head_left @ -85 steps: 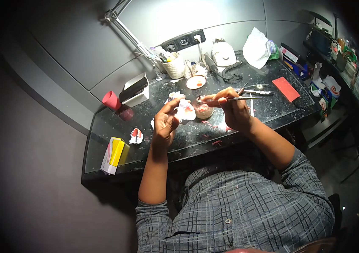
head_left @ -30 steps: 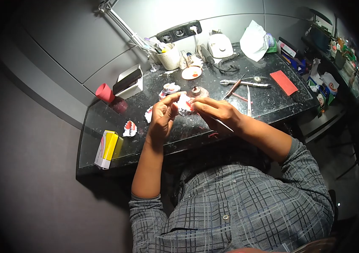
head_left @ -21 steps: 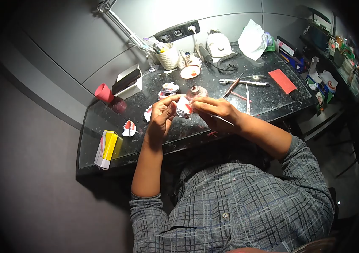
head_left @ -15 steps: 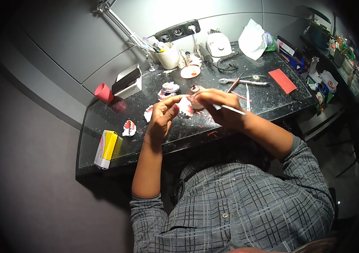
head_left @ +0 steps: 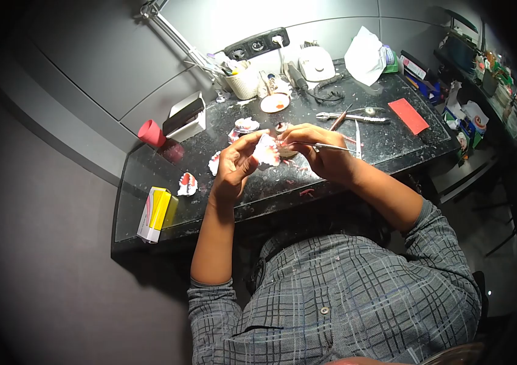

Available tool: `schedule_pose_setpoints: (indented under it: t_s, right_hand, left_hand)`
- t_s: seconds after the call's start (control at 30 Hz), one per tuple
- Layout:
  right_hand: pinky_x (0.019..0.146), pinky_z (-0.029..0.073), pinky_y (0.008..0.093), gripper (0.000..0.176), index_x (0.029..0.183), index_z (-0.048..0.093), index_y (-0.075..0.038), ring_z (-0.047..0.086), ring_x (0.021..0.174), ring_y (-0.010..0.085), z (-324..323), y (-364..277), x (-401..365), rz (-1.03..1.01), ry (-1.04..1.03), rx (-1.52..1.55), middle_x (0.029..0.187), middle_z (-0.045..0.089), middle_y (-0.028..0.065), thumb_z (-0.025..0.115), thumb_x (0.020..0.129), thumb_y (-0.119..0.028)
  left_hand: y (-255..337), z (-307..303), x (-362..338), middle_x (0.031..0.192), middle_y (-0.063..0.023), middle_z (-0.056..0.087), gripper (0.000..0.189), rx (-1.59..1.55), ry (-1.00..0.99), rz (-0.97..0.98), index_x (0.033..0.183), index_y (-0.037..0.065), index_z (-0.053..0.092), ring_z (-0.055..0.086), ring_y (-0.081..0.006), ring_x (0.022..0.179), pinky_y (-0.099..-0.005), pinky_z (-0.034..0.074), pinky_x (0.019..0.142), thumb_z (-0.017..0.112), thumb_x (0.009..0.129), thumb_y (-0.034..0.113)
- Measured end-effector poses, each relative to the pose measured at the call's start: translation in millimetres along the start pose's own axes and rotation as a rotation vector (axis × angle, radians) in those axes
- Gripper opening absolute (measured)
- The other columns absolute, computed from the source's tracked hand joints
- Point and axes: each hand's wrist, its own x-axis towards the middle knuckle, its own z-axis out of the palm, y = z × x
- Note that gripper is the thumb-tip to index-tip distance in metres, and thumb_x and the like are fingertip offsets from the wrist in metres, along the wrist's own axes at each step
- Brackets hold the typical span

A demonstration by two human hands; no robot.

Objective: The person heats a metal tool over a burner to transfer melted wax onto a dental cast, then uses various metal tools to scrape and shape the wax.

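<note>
Black worktop (head_left: 355, 159), cluttered. Left hand (head_left: 233, 168) raised above it, fingers curled, pinching a white-and-pink dental cast (head_left: 267, 150) at its 1 o'clock. Right hand (head_left: 326, 157) sits at 3 o'clock of the cast, fingertips closed on a thin metal instrument (head_left: 332, 146). Shaft runs toward 3 o'clock; its tip is close to the cast, contact can't be confirmed.

1. White-and-pink plaster dental cast (head_left: 267, 150) in the left hand (head_left: 232, 170); thin metal instrument (head_left: 331, 146) in the right hand (head_left: 325, 159), just right of it.
2. Behind this grip: small round white dish (head_left: 275, 102).
3. Far left: pink plastic cup (head_left: 152, 132).
4. Far right: flat red card (head_left: 408, 115).
</note>
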Motion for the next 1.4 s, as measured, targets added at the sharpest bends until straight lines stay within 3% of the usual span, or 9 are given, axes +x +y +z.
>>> schedule_pose_setpoints:
  t_s: [0.27,0.5,0.77,1.0,1.17,1.23,1.27,1.3,1.4]
  right_hand:
    - [0.078,0.061,0.0406,0.024,0.115,0.065,0.000,0.073,0.095,0.0373,5.1,-2.2,-2.5,-0.070,-0.064,0.016,0.112,0.071,0.0176,0.069,0.091,0.000]
    - [0.075,0.062,0.0408,0.023,0.114,0.065,0.001,0.073,0.092,0.0379,5.7,-5.9,-1.3,-0.101,-0.087,-0.035,0.112,0.070,0.0186,0.068,0.091,0.001]
    - [0.071,0.061,0.0435,0.026,0.116,0.062,0.002,0.072,0.089,0.0405,7.8,-5.3,-3.4,-0.084,-0.140,-0.092,0.113,0.069,0.0196,0.066,0.091,0.002]
    - [0.073,0.061,0.0441,0.029,0.117,0.061,0.001,0.072,0.091,0.0411,8.3,-0.2,-7.2,-0.084,-0.163,-0.110,0.115,0.068,0.0216,0.067,0.089,0.002]
    - [0.074,0.061,0.0436,0.037,0.122,0.060,0.002,0.071,0.092,0.0420,9.6,3.6,-10.6,-0.096,-0.189,-0.134,0.116,0.068,0.0234,0.067,0.086,0.005]
    - [0.075,0.061,0.0413,0.033,0.119,0.062,0.004,0.072,0.091,0.0409,5.3,7.0,-2.8,-0.120,-0.017,-0.069,0.112,0.069,0.0239,0.066,0.087,0.007]
    - [0.077,0.061,0.0385,0.023,0.113,0.064,0.006,0.074,0.092,0.0384,1.3,8.3,2.7,-0.186,0.093,-0.232,0.106,0.071,0.0236,0.065,0.090,0.008]
    - [0.078,0.061,0.0372,0.014,0.107,0.067,0.007,0.075,0.092,0.0360,-1.3,6.2,1.6,-0.090,0.133,-0.182,0.101,0.072,0.0224,0.065,0.093,0.005]
    - [0.080,0.061,0.0365,0.013,0.107,0.067,0.006,0.075,0.092,0.0336,-3.0,5.9,-1.9,-0.011,0.128,-0.087,0.103,0.073,0.0208,0.066,0.095,0.001]
  left_hand:
    - [1.3,4.5,0.9,0.132,-0.0129,0.063,0.067,0.009,0.021,0.005,0.142,-0.008,0.049,0.059,-0.0169,0.122,-0.0279,0.047,0.103,0.080,0.091,0.022]
    - [-1.2,5.1,0.1,0.130,-0.0124,0.063,0.069,0.013,0.058,-0.005,0.141,-0.008,0.049,0.060,-0.0165,0.121,-0.0291,0.049,0.102,0.084,0.088,0.020]
    - [-0.4,8.1,-0.3,0.131,-0.0149,0.063,0.062,-0.011,0.098,-0.021,0.140,-0.010,0.049,0.061,-0.0196,0.121,-0.0327,0.052,0.103,0.080,0.089,0.007]
    - [0.1,7.5,0.8,0.130,-0.0146,0.063,0.057,0.045,0.103,0.005,0.138,-0.010,0.053,0.062,-0.0175,0.118,-0.0298,0.052,0.099,0.078,0.091,0.010]
    - [0.8,3.0,0.1,0.116,-0.0084,0.069,0.050,0.150,0.076,-0.050,0.135,-0.008,0.059,0.063,-0.0134,0.109,-0.0262,0.051,0.093,0.075,0.095,0.018]
    - [4.1,6.4,-1.1,0.116,-0.0083,0.070,0.050,0.142,0.052,-0.097,0.134,-0.007,0.059,0.063,-0.0133,0.107,-0.0265,0.050,0.091,0.075,0.096,0.021]
    - [5.4,7.5,-1.2,0.115,-0.0082,0.070,0.050,0.135,0.032,-0.143,0.134,-0.007,0.060,0.063,-0.0131,0.106,-0.0268,0.050,0.090,0.075,0.096,0.023]
    - [5.0,6.2,-0.4,0.115,-0.0082,0.070,0.050,0.134,0.035,-0.137,0.134,-0.007,0.060,0.063,-0.0131,0.106,-0.0268,0.050,0.090,0.075,0.096,0.023]
    - [0.2,-0.3,-1.1,0.117,-0.0102,0.071,0.051,0.142,0.049,-0.087,0.134,-0.007,0.060,0.064,-0.0140,0.107,-0.0276,0.049,0.092,0.071,0.098,0.027]
